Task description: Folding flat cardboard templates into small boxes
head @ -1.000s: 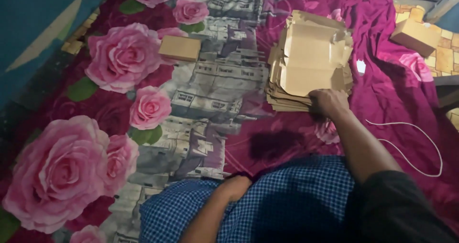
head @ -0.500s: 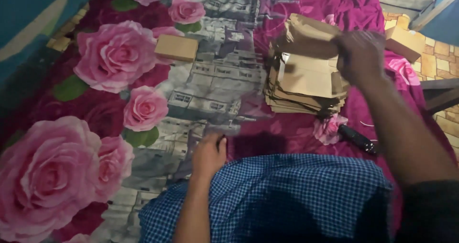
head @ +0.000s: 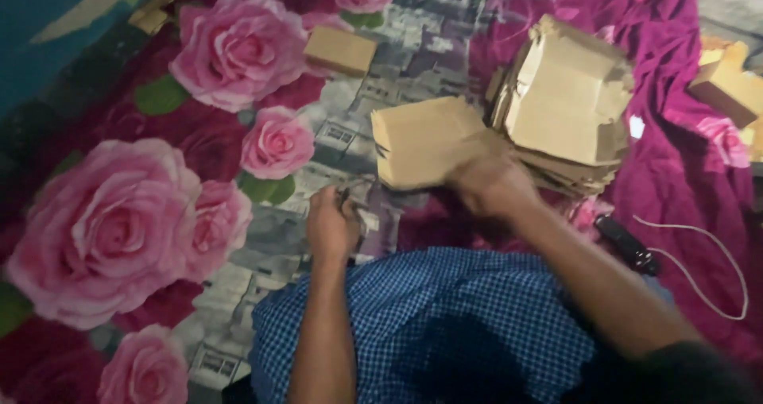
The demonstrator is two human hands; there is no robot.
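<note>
Cardboard blank, a flat brown piece still unfolded, is held by the right hand, whose fingers are clamped on its near right edge; motion blur hides the exact grip. The blank hangs just left of the stack of flat cardboard blanks, its right end close to the stack's left side, and I cannot tell whether the two touch. The hand sits at the near left corner of that stack.

The left hand lies well to the near left of the stack, close to the person's lap in blue checked cloth. Its fingers are curled together, and something small and pale shows between them, too blurred to name.

A folded small brown box lies far left of the stack on the rose-print bedsheet. Another brown box lies right of the stack at the sheet's edge. Near right of the stack lie a black oblong object and a white cord looping on the magenta cloth.
</note>
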